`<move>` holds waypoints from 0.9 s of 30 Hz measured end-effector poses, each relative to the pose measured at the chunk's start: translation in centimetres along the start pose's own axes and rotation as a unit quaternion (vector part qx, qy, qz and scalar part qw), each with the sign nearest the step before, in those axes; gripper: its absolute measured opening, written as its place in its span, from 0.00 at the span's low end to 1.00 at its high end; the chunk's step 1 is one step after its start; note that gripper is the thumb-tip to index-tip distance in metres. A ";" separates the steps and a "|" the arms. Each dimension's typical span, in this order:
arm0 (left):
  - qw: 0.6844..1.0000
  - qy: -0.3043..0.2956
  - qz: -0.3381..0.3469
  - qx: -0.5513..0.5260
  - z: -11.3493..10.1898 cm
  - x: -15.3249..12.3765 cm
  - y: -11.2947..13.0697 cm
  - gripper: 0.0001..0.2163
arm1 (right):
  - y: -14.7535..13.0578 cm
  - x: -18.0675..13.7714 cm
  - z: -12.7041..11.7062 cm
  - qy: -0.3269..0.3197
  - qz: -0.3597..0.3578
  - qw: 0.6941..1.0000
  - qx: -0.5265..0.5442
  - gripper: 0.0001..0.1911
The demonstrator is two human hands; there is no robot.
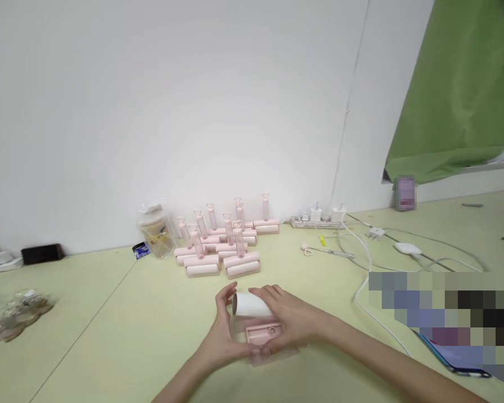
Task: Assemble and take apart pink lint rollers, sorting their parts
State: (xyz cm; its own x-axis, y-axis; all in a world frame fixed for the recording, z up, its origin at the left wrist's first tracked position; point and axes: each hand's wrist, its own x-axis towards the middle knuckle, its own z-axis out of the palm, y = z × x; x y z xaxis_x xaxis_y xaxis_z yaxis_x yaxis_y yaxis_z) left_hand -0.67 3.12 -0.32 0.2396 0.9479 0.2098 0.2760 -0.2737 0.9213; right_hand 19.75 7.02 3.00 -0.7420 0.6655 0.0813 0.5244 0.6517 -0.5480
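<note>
Over the table, the right hand clasps a white roll — left hand spread apart alongside.

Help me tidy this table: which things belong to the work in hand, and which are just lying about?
Belongs, most likely:
white roll, under the right hand
pink holder beside it
pink-and-white rollers grouped farther back

Lying about, it seems:
bagged cup
power strip
white adapter
black device, far left
</note>
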 end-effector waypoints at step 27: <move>0.943 0.216 -0.108 -0.229 -2.9 0.9 0.2 0.23 | 4.2 1.7 -2.5 0.146 0.093 0.947 0.272 0.22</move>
State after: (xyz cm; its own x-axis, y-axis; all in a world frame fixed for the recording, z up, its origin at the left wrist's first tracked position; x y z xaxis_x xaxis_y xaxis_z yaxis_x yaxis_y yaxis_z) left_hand -3.12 4.36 1.00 -0.2042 0.9787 0.0232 -0.1795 -0.0607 0.9819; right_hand 21.73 11.75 2.90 -0.4688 0.8746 0.1237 0.2838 0.2817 -0.9166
